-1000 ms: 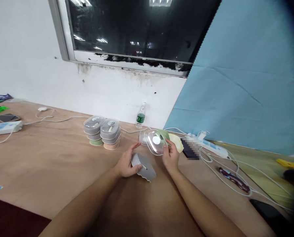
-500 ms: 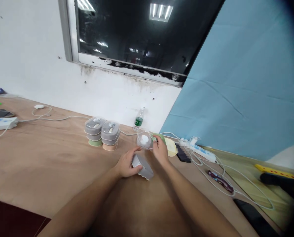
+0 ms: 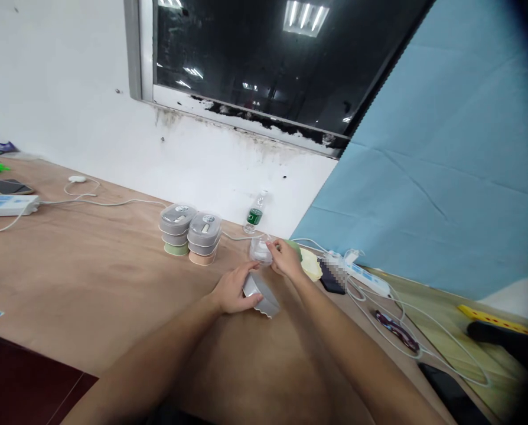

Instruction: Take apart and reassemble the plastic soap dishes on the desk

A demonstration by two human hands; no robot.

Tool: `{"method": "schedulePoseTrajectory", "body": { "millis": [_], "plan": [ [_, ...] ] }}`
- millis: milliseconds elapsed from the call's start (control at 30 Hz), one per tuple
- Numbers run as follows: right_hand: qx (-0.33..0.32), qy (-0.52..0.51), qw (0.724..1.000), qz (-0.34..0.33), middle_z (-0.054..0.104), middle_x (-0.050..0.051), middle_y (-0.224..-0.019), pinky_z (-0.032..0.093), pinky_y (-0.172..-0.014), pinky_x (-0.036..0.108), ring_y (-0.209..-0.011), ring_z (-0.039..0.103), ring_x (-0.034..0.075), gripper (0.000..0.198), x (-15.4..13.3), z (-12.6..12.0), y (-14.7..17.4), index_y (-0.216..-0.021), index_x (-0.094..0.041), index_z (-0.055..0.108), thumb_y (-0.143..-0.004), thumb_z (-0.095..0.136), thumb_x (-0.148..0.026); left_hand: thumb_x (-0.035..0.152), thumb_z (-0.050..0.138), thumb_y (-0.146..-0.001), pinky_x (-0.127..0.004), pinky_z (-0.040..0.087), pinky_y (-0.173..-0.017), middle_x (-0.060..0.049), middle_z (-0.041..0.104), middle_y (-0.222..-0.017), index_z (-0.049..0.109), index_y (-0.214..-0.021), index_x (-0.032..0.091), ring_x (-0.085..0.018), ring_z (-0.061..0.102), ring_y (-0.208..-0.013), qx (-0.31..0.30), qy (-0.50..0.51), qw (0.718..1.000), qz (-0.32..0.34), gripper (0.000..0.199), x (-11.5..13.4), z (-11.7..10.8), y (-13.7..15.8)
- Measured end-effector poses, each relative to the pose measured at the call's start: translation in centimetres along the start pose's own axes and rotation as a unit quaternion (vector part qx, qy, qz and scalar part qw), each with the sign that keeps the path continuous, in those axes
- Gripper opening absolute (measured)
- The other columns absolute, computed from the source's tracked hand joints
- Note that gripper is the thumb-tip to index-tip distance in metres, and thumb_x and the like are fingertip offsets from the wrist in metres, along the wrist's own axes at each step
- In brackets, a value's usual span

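Observation:
My left hand (image 3: 235,290) grips a grey container with a wavy edge (image 3: 267,300), tilted on its side above the brown tabletop. The thumb lies over its near side and the fingers curl round the far side. Just beyond it, my right hand (image 3: 285,258) pinches the right edge of a clear plastic lid-like piece (image 3: 259,252) with a pale round middle. The two pieces are held close to each other; whether they touch, I cannot tell. Right of my right hand lie a green piece (image 3: 296,250), partly hidden, and a pale yellow wavy-edged container (image 3: 311,265).
Two stacks of lidded oval boxes, one with a green base (image 3: 176,249) and one with an orange base (image 3: 202,258), stand left of my hands. A water bottle (image 3: 254,215) stands by the wall. Phones, cables and a power strip (image 3: 368,279) lie to the right.
The clear piece has tilted in my right hand and shows less of its round face. My left hand keeps hold of the grey container. The whole view has shifted slightly.

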State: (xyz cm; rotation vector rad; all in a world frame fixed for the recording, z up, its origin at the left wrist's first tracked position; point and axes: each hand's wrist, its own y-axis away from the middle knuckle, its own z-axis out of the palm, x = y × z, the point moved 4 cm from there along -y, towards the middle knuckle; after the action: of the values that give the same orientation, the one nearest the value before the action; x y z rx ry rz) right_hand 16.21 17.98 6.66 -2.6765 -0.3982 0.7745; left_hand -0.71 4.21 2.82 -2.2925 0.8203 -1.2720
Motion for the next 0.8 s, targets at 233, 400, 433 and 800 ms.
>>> {"method": "schedulePoseTrajectory", "body": {
  "millis": [233, 400, 433, 800],
  "plan": [
    [-0.045, 0.031, 0.998, -0.007, 0.062, -0.001, -0.061, 0.032, -0.057, 0.026, -0.062, 0.057, 0.018, 0.033, 0.4, 0.7, 0.5, -0.097, -0.022, 0.062, -0.082, 0.055, -0.05, 0.047, 0.06, -0.077, -0.045, 0.041, -0.1, -0.013, 0.051, -0.135, 0.032, -0.139, 0.021, -0.03, 0.05, -0.122, 0.006, -0.008, 1.0, -0.003, 0.073, 0.0, -0.1, 0.1],
    [-0.05, 0.034, 0.998, -0.027, 0.066, 0.002, -0.068, 0.033, -0.058, 0.027, -0.065, 0.058, 0.017, 0.023, 0.6, 0.8, 1.1, -0.091, -0.022, 0.067, -0.085, 0.05, -0.036, 0.045, 0.061, -0.077, -0.045, 0.04, -0.101, -0.013, 0.05, -0.135, 0.034, -0.138, 0.022, -0.03, 0.05, -0.122, 0.006, -0.002, 1.0, -0.004, 0.071, 0.1, -0.3, 0.1],
    [-0.05, 0.031, 0.998, -0.03, 0.066, 0.002, -0.068, 0.034, -0.059, 0.027, -0.065, 0.058, 0.018, 0.023, 0.5, 0.8, 1.3, -0.09, -0.022, 0.067, -0.086, 0.049, -0.036, 0.045, 0.061, -0.077, -0.045, 0.04, -0.101, -0.013, 0.05, -0.135, 0.034, -0.138, 0.021, -0.03, 0.049, -0.122, 0.007, -0.002, 1.0, -0.001, 0.07, 0.1, -0.3, 0.1],
    [0.012, -0.15, 0.985, -0.079, 0.06, 0.003, -0.073, 0.045, -0.066, 0.031, -0.066, 0.056, 0.019, 0.043, 1.7, 0.5, 8.8, -0.114, -0.019, 0.061, -0.089, 0.044, -0.05, 0.044, 0.072, -0.069, -0.048, 0.04, -0.101, -0.014, 0.049, -0.135, 0.036, -0.138, 0.021, -0.032, 0.05, -0.121, 0.033, 0.022, 0.997, -0.061, 0.081, -0.8, -0.4, 0.0]
  ]
}}
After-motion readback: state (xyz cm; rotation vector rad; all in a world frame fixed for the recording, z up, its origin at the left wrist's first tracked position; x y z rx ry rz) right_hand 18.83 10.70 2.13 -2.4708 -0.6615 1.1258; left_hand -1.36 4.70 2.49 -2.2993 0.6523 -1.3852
